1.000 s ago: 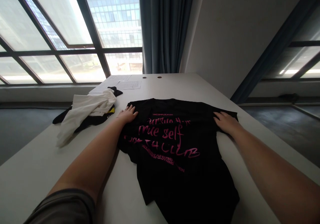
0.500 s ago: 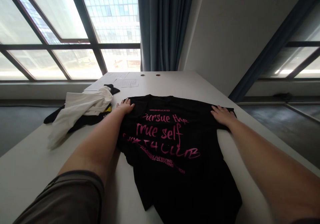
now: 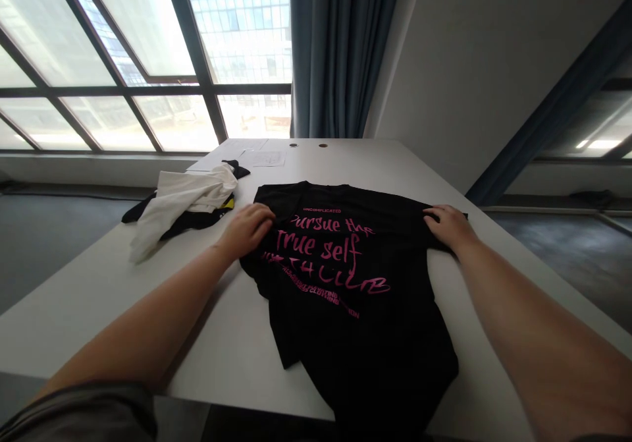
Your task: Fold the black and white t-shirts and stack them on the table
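Note:
A black T-shirt [image 3: 345, 323] with pink lettering lies spread on a white table [image 3: 222, 343], collar towards the far end, its lower part reaching over the near edge. At the shirt's left sleeve area, my left hand [image 3: 248, 230] has its fingers curled in and pinches the cloth. On the opposite side my right hand [image 3: 450, 228] grips the right sleeve, thumb and fingers bent together on the fabric. The left side of the shirt is rumpled, and some of the lettering is broken up by folds.
Left of the shirt lies a heap of clothes with a white garment [image 3: 190, 198] on top and black and yellow cloth beneath. Paper sheets [image 3: 264, 158] rest at the table's far left. Behind stand a blue curtain [image 3: 340, 53] and a window [image 3: 247, 33].
Both hands lay flat with fingers stretched on the shirt before; now their fingers are curled onto the cloth. The lettering's upper lines have flattened out. The view has shifted a little.

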Motion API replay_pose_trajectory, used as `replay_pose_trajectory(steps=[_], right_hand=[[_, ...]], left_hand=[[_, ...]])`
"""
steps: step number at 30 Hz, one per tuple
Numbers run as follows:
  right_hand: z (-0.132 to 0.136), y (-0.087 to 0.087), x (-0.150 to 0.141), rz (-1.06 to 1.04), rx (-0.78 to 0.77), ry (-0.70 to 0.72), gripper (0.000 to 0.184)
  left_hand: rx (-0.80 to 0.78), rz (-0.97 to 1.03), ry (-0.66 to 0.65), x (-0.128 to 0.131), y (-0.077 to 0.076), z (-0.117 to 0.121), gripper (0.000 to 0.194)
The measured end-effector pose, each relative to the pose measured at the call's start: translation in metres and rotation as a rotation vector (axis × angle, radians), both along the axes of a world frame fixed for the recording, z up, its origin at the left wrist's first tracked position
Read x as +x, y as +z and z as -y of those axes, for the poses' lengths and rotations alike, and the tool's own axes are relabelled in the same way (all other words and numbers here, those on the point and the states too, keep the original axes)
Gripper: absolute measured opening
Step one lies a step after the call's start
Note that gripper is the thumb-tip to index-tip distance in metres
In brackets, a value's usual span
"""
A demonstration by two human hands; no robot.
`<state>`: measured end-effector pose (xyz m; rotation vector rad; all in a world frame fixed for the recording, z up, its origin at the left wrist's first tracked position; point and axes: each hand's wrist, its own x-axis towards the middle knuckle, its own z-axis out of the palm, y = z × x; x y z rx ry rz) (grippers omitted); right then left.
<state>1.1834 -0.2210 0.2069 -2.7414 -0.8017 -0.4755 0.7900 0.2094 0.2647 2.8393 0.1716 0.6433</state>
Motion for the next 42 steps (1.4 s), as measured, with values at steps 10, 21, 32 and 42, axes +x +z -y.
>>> replay_pose_trajectory(steps=[10, 21, 32, 42], right_hand=[[-0.02, 0.062, -0.232, -0.119, 0.006, 1.005, 0.026], [0.059, 0.041, -0.328, -0.468, 0.033, 0.824, 0.025], [0.048, 0.117, -0.287, -1.069, -0.333, 0.671, 0.024], [-0.026, 0.022, -0.132, -0.286, -0.311, 0.021, 0.063]], left_hand=[[0.089, -0.097, -0.402, -0.116, -0.018, 0.089, 0.018], [-0.507, -0.376, -0.229, -0.155, 0.018, 0.064, 0.039], [-0.688, -1.197, -0.083, -0.163, 0.059, 0.061, 0.048], [0.228, -0.345, 0.126, -0.029, 0.014, 0.014, 0.037]])
